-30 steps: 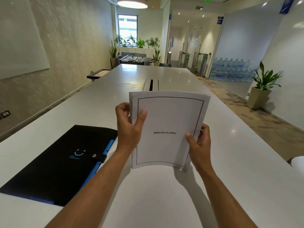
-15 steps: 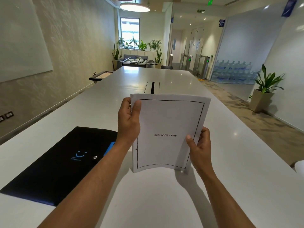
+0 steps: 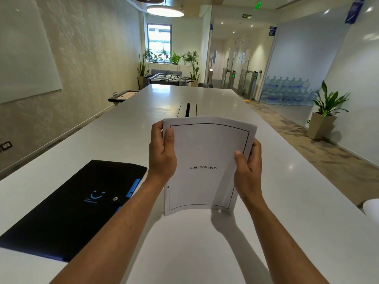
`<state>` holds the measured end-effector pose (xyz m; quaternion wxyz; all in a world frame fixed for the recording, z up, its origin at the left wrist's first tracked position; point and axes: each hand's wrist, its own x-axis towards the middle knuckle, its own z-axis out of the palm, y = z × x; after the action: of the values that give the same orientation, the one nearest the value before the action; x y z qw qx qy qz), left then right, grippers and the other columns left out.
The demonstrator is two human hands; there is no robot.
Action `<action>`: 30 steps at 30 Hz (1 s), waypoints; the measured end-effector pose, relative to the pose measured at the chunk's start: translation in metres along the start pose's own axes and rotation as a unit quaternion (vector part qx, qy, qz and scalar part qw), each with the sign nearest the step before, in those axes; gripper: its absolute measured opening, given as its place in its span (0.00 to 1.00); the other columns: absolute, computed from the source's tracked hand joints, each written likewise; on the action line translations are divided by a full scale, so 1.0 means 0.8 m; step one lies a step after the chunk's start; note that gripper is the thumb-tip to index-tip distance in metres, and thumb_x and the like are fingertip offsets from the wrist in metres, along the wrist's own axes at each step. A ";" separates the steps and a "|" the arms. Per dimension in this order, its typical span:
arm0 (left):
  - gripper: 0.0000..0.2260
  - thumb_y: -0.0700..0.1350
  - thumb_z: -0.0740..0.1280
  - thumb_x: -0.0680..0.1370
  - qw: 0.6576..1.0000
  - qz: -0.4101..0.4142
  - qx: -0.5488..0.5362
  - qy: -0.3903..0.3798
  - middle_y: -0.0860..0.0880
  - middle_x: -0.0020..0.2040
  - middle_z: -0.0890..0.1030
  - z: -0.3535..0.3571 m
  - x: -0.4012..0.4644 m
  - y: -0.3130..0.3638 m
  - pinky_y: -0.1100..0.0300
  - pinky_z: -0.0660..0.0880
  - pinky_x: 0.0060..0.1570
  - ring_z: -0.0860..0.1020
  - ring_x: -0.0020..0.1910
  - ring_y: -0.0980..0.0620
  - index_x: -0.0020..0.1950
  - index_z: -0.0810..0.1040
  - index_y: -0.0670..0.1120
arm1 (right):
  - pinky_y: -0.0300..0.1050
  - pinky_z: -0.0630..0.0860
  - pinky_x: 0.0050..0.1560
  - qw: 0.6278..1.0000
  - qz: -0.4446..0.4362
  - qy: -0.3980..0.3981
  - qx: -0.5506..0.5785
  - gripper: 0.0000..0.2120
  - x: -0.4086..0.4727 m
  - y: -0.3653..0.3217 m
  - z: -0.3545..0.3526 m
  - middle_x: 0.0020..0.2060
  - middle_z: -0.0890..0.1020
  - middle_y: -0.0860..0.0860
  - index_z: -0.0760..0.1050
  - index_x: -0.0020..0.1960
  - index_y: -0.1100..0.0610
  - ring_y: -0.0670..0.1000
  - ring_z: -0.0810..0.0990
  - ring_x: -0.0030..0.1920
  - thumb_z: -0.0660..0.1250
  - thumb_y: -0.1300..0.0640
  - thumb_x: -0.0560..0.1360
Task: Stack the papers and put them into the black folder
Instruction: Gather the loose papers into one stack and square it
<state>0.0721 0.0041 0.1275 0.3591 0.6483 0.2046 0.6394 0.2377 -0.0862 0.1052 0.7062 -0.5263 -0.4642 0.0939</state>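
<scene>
A long room with a pale desk, plants and stored water

A long glossy white desk (image 3: 205, 253) with a dark cable slot (image 3: 187, 110) ran toward a foosball table (image 3: 167, 77). A green potted plant in a beige square planter (image 3: 325, 117) stood right, near stacked blue water bottles (image 3: 287, 92). A whiteboard (image 3: 24, 52) hung left, under round ceiling lamps (image 3: 165, 10).

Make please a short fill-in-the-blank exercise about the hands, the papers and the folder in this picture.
1. The word printed on the top sheet of the papers is ____.
2. The black folder lies on the white table, on the ____ side of the papers.
3. The left hand and the right hand hold the papers by their two ____ edges.

Missing words: BIBLIOGRAPHY; left; side
</scene>
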 end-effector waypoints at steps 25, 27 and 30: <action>0.17 0.31 0.53 0.78 0.996 0.048 0.031 0.063 0.58 0.52 0.72 0.004 0.007 0.005 0.66 0.77 0.40 0.78 0.44 0.61 0.65 0.63 0.45 | 0.37 0.80 0.51 0.998 -0.022 0.006 -0.052 0.29 0.035 -0.038 -0.003 0.65 0.71 0.51 0.58 0.73 0.52 0.41 0.76 0.57 0.56 0.68 0.75; 0.20 0.30 0.53 0.78 0.998 0.034 0.013 0.059 0.58 0.54 0.72 0.007 -0.004 -0.002 0.64 0.78 0.44 0.77 0.49 0.60 0.67 0.61 0.45 | 0.30 0.77 0.44 0.999 0.000 0.003 -0.033 0.28 0.028 -0.027 -0.004 0.60 0.74 0.50 0.57 0.74 0.52 0.34 0.77 0.50 0.55 0.69 0.76; 0.20 0.33 0.53 0.77 0.998 -0.004 0.008 0.063 0.56 0.56 0.74 0.009 -0.021 -0.017 0.66 0.77 0.45 0.78 0.51 0.61 0.69 0.62 0.44 | 0.31 0.77 0.41 0.999 0.041 -0.002 -0.022 0.24 0.014 -0.003 -0.003 0.52 0.77 0.44 0.63 0.70 0.55 0.33 0.77 0.44 0.54 0.67 0.76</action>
<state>0.0803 -0.0005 0.1067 0.3425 0.6088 0.2344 0.6760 0.2450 -0.0820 0.1137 0.6895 -0.5596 -0.4456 0.1134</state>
